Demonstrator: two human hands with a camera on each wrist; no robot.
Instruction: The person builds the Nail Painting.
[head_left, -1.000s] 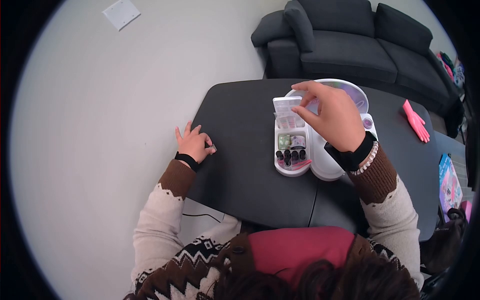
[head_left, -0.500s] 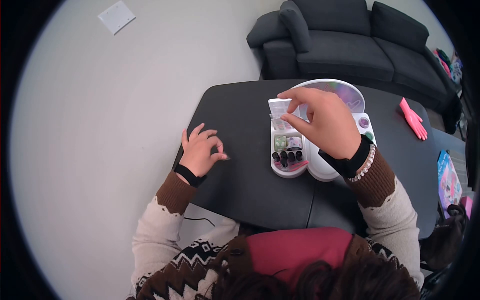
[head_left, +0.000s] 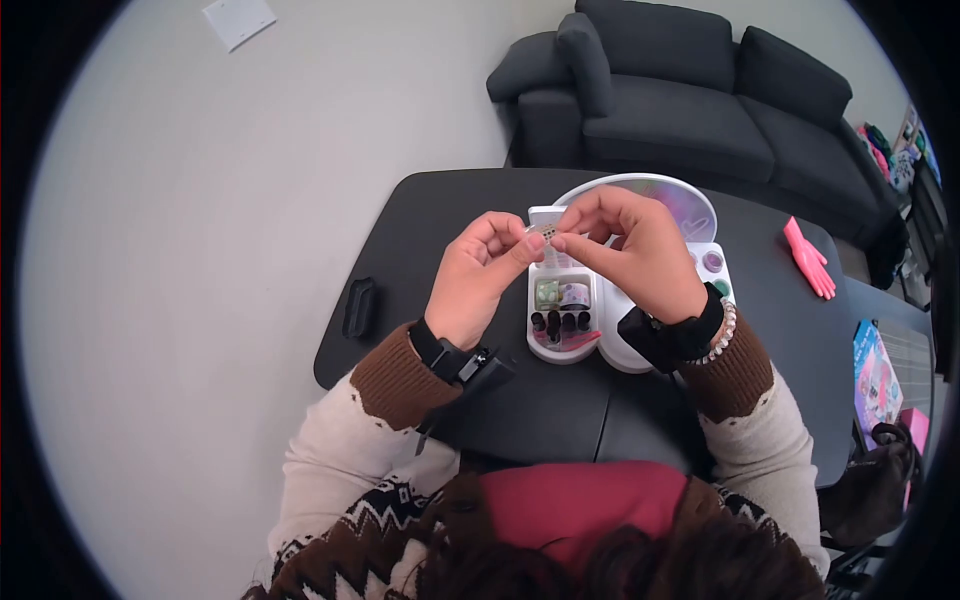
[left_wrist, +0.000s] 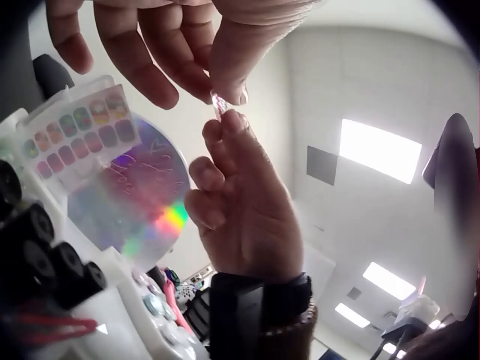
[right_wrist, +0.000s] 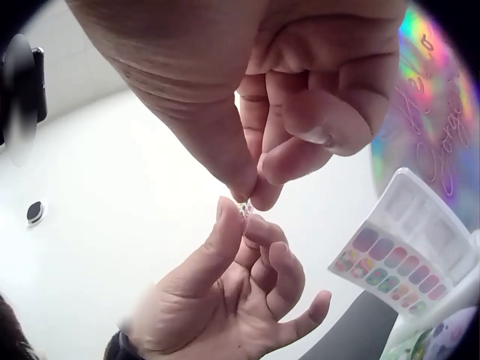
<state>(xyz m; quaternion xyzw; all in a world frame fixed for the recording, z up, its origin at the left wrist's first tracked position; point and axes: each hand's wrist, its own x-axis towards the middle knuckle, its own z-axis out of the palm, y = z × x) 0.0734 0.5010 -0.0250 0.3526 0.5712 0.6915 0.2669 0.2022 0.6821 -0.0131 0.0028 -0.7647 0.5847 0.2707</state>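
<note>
My left hand (head_left: 470,280) and right hand (head_left: 640,255) meet above the far left part of a white nail-art case (head_left: 535,345). Between their fingertips is a small clear piece with coloured dots (right_wrist: 245,211), pinched by thumb and finger of each hand. Most of it is hidden by the fingers. Behind the hands, a sheet of nail stickers (left_wrist: 86,131) with rows of coloured nail shapes leans in the case. Nearer me in the case are a patterned roll (head_left: 574,295), several black-capped bottles (head_left: 568,322) and pink tweezers (head_left: 580,341).
The case's round lid (left_wrist: 112,199) stands raised with a rainbow sheen. A pink model hand (head_left: 808,258) lies at the right of the dark table (head_left: 400,230). On the left is a black oblong object (head_left: 358,307). A dark sofa (head_left: 690,120) stands beyond.
My left hand has come from the table's left side, rightward and away from me, to meet the right hand. The right hand stays over the case. The black oblong object now shows.
</note>
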